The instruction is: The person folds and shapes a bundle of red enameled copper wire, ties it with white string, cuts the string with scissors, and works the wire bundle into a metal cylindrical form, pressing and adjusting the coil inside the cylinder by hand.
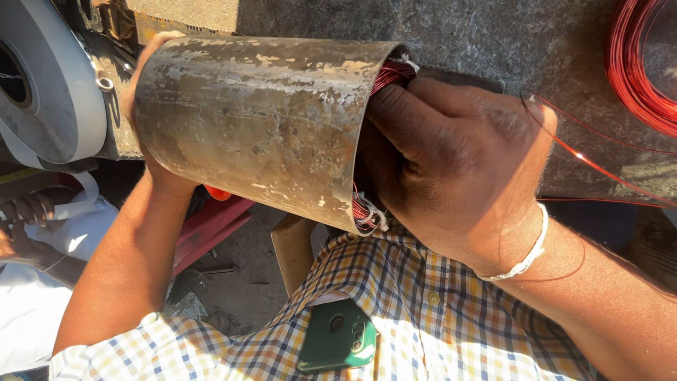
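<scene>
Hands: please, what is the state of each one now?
Left hand: closed around the far end of the rusty metal cylinder, holding it.
Right hand: fingers reach into the cylinder's open end, at the red copper windings; grip cannot be told.

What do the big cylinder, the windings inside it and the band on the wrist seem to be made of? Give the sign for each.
Cylinder: likely steel, dull and unpainted, with rust patches and scratches.
Windings: probably enamelled copper wire, in glossy red strands like the loose coil nearby.
Wrist band: looks like white thread or cord, matt and twisted, though beads cannot be ruled out.
</scene>
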